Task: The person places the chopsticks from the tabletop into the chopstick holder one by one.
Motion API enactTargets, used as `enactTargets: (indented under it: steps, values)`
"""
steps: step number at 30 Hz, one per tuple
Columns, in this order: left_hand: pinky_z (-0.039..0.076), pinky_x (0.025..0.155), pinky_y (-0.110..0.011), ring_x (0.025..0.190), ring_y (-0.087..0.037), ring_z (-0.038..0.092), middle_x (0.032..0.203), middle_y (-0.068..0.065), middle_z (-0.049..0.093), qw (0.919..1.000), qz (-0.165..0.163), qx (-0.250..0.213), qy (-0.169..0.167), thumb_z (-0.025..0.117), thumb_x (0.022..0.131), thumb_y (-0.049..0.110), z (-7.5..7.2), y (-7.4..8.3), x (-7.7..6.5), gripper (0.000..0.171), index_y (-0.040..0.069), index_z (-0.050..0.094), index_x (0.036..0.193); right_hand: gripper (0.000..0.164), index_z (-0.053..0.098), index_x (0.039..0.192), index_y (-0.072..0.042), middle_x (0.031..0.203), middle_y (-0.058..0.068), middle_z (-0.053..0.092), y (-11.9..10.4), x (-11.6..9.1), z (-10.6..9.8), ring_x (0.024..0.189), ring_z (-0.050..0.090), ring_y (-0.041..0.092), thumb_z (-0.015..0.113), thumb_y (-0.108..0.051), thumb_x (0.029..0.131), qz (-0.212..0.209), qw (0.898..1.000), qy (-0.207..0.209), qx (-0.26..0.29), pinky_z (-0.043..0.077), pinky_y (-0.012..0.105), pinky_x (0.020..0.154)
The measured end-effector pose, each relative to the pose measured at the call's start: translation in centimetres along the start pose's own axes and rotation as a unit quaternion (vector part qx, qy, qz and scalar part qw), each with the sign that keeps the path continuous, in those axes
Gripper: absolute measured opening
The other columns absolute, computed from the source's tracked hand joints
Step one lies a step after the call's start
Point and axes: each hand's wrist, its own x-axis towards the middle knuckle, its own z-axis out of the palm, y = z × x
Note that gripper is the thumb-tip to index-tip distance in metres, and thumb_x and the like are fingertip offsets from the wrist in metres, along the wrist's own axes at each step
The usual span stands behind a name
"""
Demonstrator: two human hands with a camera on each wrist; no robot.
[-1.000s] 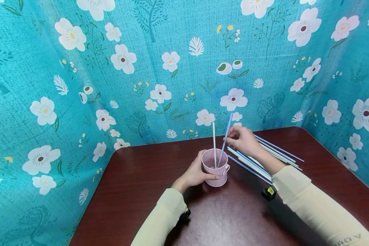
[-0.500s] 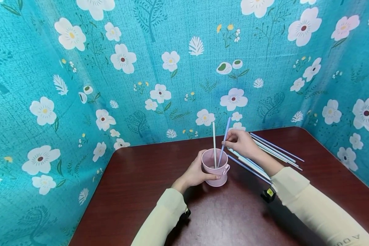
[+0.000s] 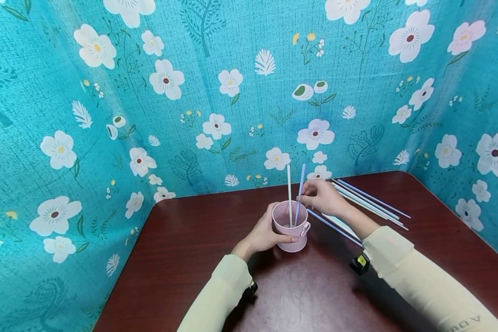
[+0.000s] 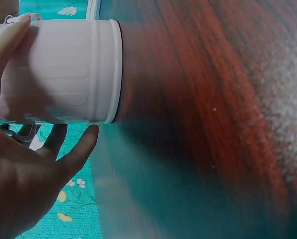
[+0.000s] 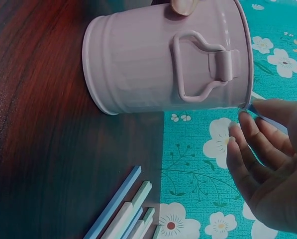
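A small pink bucket (image 3: 294, 246) stands upright on the table, a looped handle (image 5: 178, 69) on its side. My left hand (image 3: 265, 230) grips its wall, thumb across the front. In the left wrist view, that hand's fingers (image 4: 81, 152) reach along the opposite side. My right hand (image 3: 321, 198) pinches a thin blue stick (image 3: 302, 177) between thumb and fingers just above the rim. The stick's lower end is inside the bucket. A pale whitish stick (image 3: 289, 184) leans in the bucket to the left of the blue one.
Loose blue, white and pale green sticks (image 5: 113, 204) lie on the dark red wooden table (image 3: 191, 249), right of the bucket. Another group of sticks (image 3: 371, 201) lies behind my right forearm. A teal flowered cloth (image 3: 240, 106) hangs around the table's back and sides.
My right hand has moved down and left with the blue stick, which sits lower and more upright in the bucket. The left hand and the bucket have stayed in place.
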Motion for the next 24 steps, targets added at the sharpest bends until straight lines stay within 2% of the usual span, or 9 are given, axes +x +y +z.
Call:
enactTargets:
  steps: [10,16,24]
  values:
    - [0.043,0.108,-0.036,0.126,-0.019,0.055,0.14,0.0,0.052,0.9999,0.003,-0.01,-0.008,0.096,0.071,0.019,-0.17,0.14,-0.13,0.101,0.021,0.032,0.15,0.013,0.067,0.092,-0.003,0.083,0.008,0.07,0.03,-0.1,0.23,0.068,0.064,0.02,0.076,-0.013,0.091,0.011,1.0,-0.01,-0.006,0.053,0.034,0.062]
    - [0.043,0.108,-0.036,0.126,-0.019,0.055,0.14,0.0,0.053,0.9999,0.003,-0.008,-0.008,0.096,0.071,0.019,-0.12,0.05,-0.15,0.101,0.021,0.032,0.15,0.014,0.068,0.093,-0.004,0.084,0.007,0.07,0.22,-0.13,0.41,0.073,0.062,0.018,0.077,-0.014,0.091,0.012,1.0,-0.015,-0.011,0.051,0.034,0.064]
    - [0.043,0.109,-0.039,0.127,-0.025,0.055,0.14,-0.004,0.053,0.9999,0.013,-0.008,-0.006,0.095,0.072,0.019,-0.12,0.17,-0.15,0.098,0.018,0.033,0.148,0.015,0.067,0.095,-0.002,0.085,0.009,0.07,0.18,0.14,0.56,0.069,0.062,0.018,0.076,-0.013,0.092,0.012,1.0,-0.018,-0.003,0.053,0.034,0.062]
